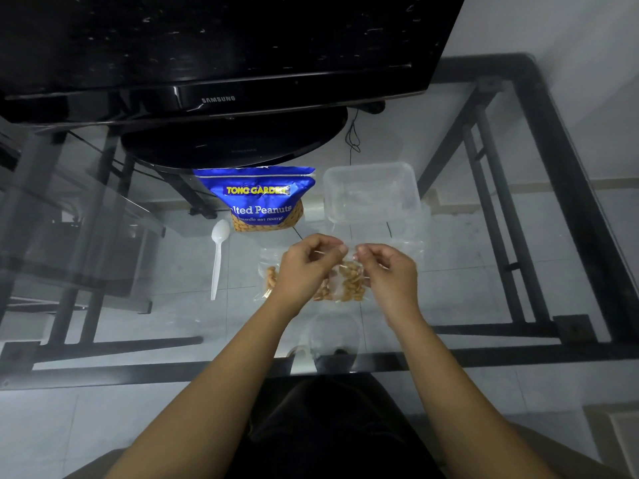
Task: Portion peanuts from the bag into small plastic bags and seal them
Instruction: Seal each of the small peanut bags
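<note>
A blue Tong Garden salted peanuts bag stands upright on the glass table, just in front of the TV base. Below it, my left hand and my right hand both pinch the top edge of a small clear plastic bag holding peanuts. The thumbs and fingertips nearly meet at the bag's mouth. A second small bag with peanuts lies on the glass, partly hidden under my left hand. A white plastic spoon lies to the left.
An empty clear plastic container sits right of the peanut bag, with loose clear bags in front of it. A Samsung TV on its stand fills the back. The glass table's black frame runs along the right and front edges.
</note>
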Action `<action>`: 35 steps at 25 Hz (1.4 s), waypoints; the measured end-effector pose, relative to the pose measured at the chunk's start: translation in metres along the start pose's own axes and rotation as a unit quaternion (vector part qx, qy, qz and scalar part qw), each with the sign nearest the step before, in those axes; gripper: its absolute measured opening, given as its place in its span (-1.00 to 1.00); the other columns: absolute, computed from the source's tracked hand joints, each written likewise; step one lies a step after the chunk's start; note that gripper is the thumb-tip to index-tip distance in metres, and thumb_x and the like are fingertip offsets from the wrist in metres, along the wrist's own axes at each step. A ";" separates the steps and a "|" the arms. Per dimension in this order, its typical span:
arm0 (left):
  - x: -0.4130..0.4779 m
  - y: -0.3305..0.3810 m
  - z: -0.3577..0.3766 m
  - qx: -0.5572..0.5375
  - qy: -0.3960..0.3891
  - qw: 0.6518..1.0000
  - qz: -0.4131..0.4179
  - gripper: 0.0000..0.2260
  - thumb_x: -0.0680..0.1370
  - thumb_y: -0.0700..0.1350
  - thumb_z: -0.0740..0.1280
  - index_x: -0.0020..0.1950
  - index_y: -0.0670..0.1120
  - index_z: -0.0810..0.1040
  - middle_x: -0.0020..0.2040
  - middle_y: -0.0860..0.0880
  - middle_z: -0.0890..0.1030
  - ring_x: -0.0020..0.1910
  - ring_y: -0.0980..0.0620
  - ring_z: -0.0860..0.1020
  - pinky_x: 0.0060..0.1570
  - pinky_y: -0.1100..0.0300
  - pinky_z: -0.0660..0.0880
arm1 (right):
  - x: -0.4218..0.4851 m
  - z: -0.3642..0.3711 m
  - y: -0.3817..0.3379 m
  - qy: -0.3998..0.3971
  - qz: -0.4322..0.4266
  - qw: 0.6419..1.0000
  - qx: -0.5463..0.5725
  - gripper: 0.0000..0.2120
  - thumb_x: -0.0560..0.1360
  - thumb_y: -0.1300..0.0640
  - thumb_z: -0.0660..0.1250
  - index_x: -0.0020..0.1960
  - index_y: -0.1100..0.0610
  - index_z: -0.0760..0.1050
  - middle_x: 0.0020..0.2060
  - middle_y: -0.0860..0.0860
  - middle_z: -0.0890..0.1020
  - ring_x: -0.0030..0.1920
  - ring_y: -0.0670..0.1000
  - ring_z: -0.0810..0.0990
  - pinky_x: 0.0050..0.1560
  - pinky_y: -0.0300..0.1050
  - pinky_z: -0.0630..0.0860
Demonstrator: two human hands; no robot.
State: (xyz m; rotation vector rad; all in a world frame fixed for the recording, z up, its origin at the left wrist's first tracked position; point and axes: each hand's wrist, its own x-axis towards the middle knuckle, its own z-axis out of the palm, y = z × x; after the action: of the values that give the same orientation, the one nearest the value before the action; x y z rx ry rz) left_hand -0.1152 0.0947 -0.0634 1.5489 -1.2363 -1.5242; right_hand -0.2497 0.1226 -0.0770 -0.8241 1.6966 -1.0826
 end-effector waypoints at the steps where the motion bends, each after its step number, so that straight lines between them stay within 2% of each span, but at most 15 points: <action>1: 0.001 0.001 0.000 0.024 -0.005 1.000 0.012 -0.92 0.48 -0.12 0.39 -0.06 -0.10 0.62 -0.22 -0.02 0.63 -0.20 0.02 0.61 -0.17 0.14 0.57 | -0.001 -0.001 -0.001 -0.002 -0.018 1.000 -0.022 -0.95 0.48 0.08 0.36 -0.13 0.00 0.60 -0.21 -0.06 0.67 -0.12 -0.06 0.65 -0.04 -0.05 0.60; 4: 0.005 0.004 0.000 0.091 -0.017 0.995 0.044 -0.91 0.48 -0.12 0.39 -0.09 -0.12 0.64 -0.27 -0.04 0.63 -0.28 0.06 0.57 -0.17 0.15 0.55 | -0.003 -0.001 -0.006 -0.005 -0.055 0.996 -0.073 -0.92 0.49 0.10 0.35 -0.11 0.07 0.61 -0.24 -0.10 0.64 -0.17 -0.19 0.60 -0.15 -0.29 0.52; 5: 0.006 0.005 0.001 0.125 -0.021 0.990 0.061 -0.90 0.49 -0.12 0.38 -0.09 -0.13 0.63 -0.26 -0.05 0.63 -0.29 0.07 0.56 -0.18 0.22 0.52 | -0.004 -0.001 -0.006 -0.002 -0.059 0.995 -0.085 -0.92 0.49 0.10 0.34 -0.12 0.07 0.61 -0.24 -0.10 0.64 -0.18 -0.21 0.58 -0.18 -0.33 0.49; 7: 0.007 0.007 0.003 0.213 -0.026 0.971 0.104 -0.89 0.51 -0.12 0.35 -0.08 -0.15 0.62 -0.23 -0.05 0.63 -0.26 0.08 0.53 -0.24 0.45 0.40 | -0.004 -0.001 -0.005 0.010 -0.063 0.992 -0.111 -0.92 0.50 0.11 0.33 -0.11 0.07 0.59 -0.24 -0.10 0.62 -0.22 -0.20 0.57 -0.21 -0.33 0.47; 9: 0.008 0.010 0.007 0.269 -0.026 0.953 0.136 -0.88 0.53 -0.15 0.32 -0.08 -0.18 0.60 -0.19 -0.08 0.63 -0.23 0.07 0.50 -0.28 0.51 0.34 | -0.004 0.000 -0.006 0.024 -0.061 0.989 -0.136 -0.90 0.52 0.10 0.30 -0.08 0.09 0.58 -0.22 -0.09 0.61 -0.25 -0.17 0.55 -0.21 -0.27 0.47; 13: 0.010 0.013 0.005 0.290 -0.020 0.944 0.158 -0.88 0.53 -0.16 0.31 -0.07 -0.20 0.59 -0.17 -0.07 0.61 -0.22 0.07 0.49 -0.27 0.50 0.34 | -0.006 0.001 -0.012 0.044 -0.055 0.987 -0.143 -0.88 0.53 0.09 0.28 -0.05 0.10 0.57 -0.20 -0.09 0.60 -0.24 -0.07 0.57 -0.16 -0.18 0.49; 17: 0.014 0.010 -0.003 0.315 -0.055 0.935 0.154 -0.89 0.54 -0.13 0.31 -0.06 -0.15 0.58 -0.15 -0.02 0.58 -0.19 0.07 0.49 -0.25 0.45 0.33 | -0.006 -0.005 -0.010 0.042 -0.052 0.987 -0.143 -0.87 0.54 0.10 0.27 -0.04 0.11 0.57 -0.19 -0.08 0.58 -0.27 -0.16 0.51 -0.23 -0.31 0.44; 19: 0.016 0.008 -0.005 0.325 -0.063 0.932 0.149 -0.88 0.54 -0.12 0.31 -0.06 -0.15 0.58 -0.13 -0.03 0.59 -0.18 0.07 0.49 -0.24 0.43 0.34 | -0.005 -0.008 -0.007 0.046 -0.047 0.988 -0.142 -0.87 0.54 0.09 0.27 -0.04 0.11 0.56 -0.17 -0.07 0.59 -0.28 -0.16 0.52 -0.24 -0.28 0.46; 25: 0.015 0.002 -0.010 0.326 -0.075 0.934 0.129 -0.88 0.53 -0.10 0.32 -0.07 -0.14 0.59 -0.17 0.00 0.58 -0.21 0.08 0.50 -0.27 0.42 0.35 | 0.000 -0.013 0.006 0.042 -0.036 0.988 -0.142 -0.92 0.52 0.03 0.29 -0.09 0.00 0.54 -0.16 -0.06 0.63 -0.11 0.03 0.60 -0.01 0.06 0.56; 27: 0.011 -0.002 -0.006 0.298 -0.050 0.946 0.116 -0.85 0.54 -0.07 0.30 -0.05 -0.13 0.59 -0.18 -0.01 0.60 -0.20 0.07 0.53 -0.25 0.33 0.40 | 0.002 -0.014 0.010 0.033 -0.009 0.993 -0.112 -0.93 0.52 0.03 0.29 -0.13 -0.04 0.52 -0.12 -0.03 0.63 -0.07 0.03 0.61 0.02 0.05 0.57; 28: 0.007 -0.005 -0.004 0.259 -0.044 0.961 0.090 -0.82 0.55 -0.03 0.29 -0.02 -0.12 0.58 -0.17 -0.03 0.61 -0.19 0.05 0.55 -0.23 0.30 0.45 | 0.003 -0.015 0.010 0.024 0.019 0.998 -0.061 -0.92 0.52 0.04 0.29 -0.13 -0.04 0.52 -0.10 -0.01 0.63 -0.05 0.04 0.62 0.02 0.04 0.58; 31: -0.009 -0.017 0.009 0.125 -0.103 0.987 -0.008 -0.75 0.53 0.04 0.30 0.07 -0.11 0.56 -0.10 -0.08 0.64 -0.13 0.02 0.62 -0.14 0.21 0.58 | 0.008 -0.019 0.009 -0.020 0.093 0.993 0.077 -0.92 0.54 0.08 0.27 -0.10 0.00 0.53 -0.05 0.04 0.64 -0.02 0.08 0.64 -0.08 -0.06 0.60; 33: -0.015 -0.028 0.018 0.103 -0.095 0.990 -0.018 -0.85 0.52 -0.08 0.34 0.00 -0.14 0.56 -0.18 -0.08 0.62 -0.21 0.03 0.60 -0.15 0.20 0.59 | 0.012 -0.020 0.009 -0.046 0.084 0.994 0.054 -0.91 0.55 0.07 0.25 -0.03 0.03 0.52 -0.02 0.00 0.63 0.00 0.06 0.62 -0.10 -0.14 0.57; 35: -0.012 -0.035 0.024 0.112 -0.027 0.993 -0.034 -0.91 0.52 -0.14 0.34 -0.07 -0.16 0.55 -0.31 -0.03 0.58 -0.32 0.06 0.56 -0.19 0.20 0.58 | 0.018 -0.025 0.015 -0.028 0.010 0.995 -0.094 -0.81 0.57 0.06 0.21 0.16 0.04 0.48 0.08 -0.06 0.55 0.09 -0.01 0.55 0.05 -0.17 0.50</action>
State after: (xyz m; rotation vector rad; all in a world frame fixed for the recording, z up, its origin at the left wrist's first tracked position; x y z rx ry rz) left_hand -0.1310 0.1227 -0.0935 1.7183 -1.4395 -1.5202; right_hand -0.2806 0.1200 -0.0923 -0.9446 1.7739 -0.8874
